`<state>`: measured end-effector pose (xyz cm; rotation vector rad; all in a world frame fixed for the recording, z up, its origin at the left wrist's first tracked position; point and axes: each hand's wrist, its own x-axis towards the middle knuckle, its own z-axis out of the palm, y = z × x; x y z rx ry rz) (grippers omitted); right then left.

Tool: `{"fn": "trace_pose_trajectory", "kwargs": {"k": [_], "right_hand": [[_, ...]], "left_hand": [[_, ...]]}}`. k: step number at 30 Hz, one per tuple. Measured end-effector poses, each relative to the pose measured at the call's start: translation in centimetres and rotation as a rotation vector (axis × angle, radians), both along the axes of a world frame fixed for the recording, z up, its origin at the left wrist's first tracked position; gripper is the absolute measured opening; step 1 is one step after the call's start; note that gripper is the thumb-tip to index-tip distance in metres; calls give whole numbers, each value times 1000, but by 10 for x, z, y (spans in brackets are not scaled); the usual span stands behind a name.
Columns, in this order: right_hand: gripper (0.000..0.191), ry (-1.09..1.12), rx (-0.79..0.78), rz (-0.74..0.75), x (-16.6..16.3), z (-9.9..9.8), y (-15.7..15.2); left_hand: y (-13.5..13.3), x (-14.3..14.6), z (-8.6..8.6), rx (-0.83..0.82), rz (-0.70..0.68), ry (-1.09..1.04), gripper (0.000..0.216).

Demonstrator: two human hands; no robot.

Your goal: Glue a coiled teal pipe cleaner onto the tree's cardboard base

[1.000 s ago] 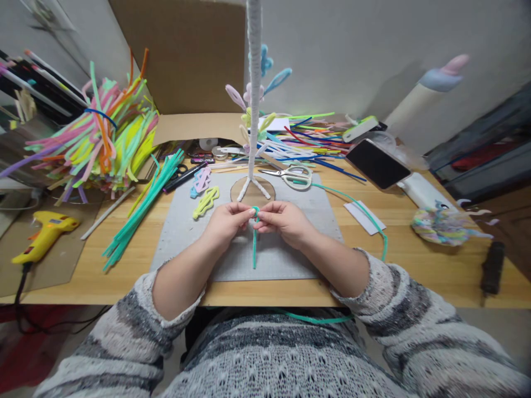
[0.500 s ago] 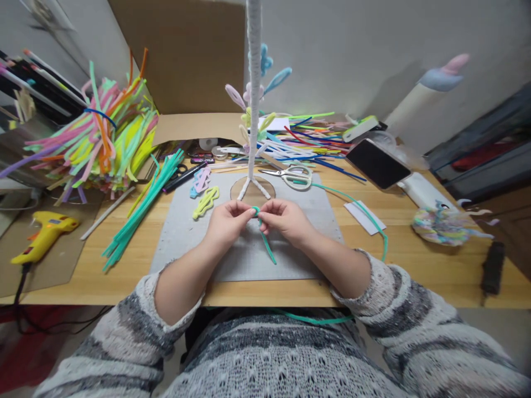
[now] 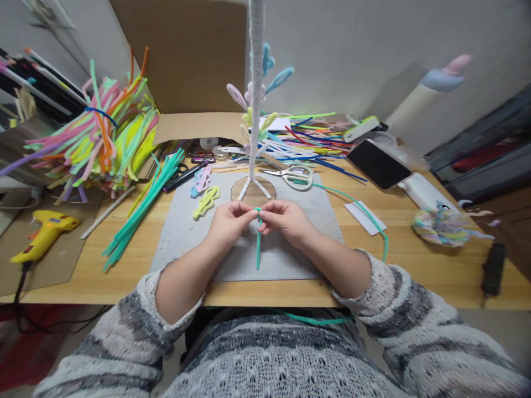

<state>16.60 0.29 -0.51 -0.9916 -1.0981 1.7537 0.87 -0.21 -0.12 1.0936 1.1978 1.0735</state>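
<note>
Both hands meet over the grey cutting mat [image 3: 240,265], pinching one green pipe cleaner [image 3: 258,249]. My left hand [image 3: 230,222] is closed on its upper end, thumb and forefinger together. My right hand [image 3: 286,222] grips the same end from the other side, fingers curled. A short tail of the pipe cleaner hangs straight down between them; the bend at the top is mostly covered by fingertips. Just beyond stands a white wrapped stem [image 3: 252,138] with forked feet on a round base [image 3: 238,189]. Yellow bent pipe-cleaner shapes [image 3: 206,202] lie left of it.
White-handled scissors [image 3: 299,177] rest behind the right hand. A bundle of green pipe cleaners [image 3: 143,213] and a yellow glue gun [image 3: 45,232] lie to the left. On the right are a phone [image 3: 378,163], a white card [image 3: 365,218] and a scrunchie-like item [image 3: 440,226].
The hanging tail of the green pipe cleaner has swung from slanting right to pointing straight down. Both hands keep nearly the same place and pinch.
</note>
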Motion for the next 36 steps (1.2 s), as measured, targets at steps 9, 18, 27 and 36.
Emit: {"fn": "trace_pose_trajectory", "kwargs": {"k": [9, 18, 27, 36], "right_hand": [[39, 24, 12, -58, -2, 2, -3], [37, 3, 55, -59, -2, 2, -3], [37, 83, 18, -257, -2, 0, 1], [36, 225, -157, -288, 0, 5, 3]], "left_hand": [[1, -1, 0, -119, -125, -270, 37], [2, 0, -1, -42, -81, -194, 40], [-3, 1, 3, -182, -258, -249, 36], [1, -4, 2, -113, -275, -519, 35]]}}
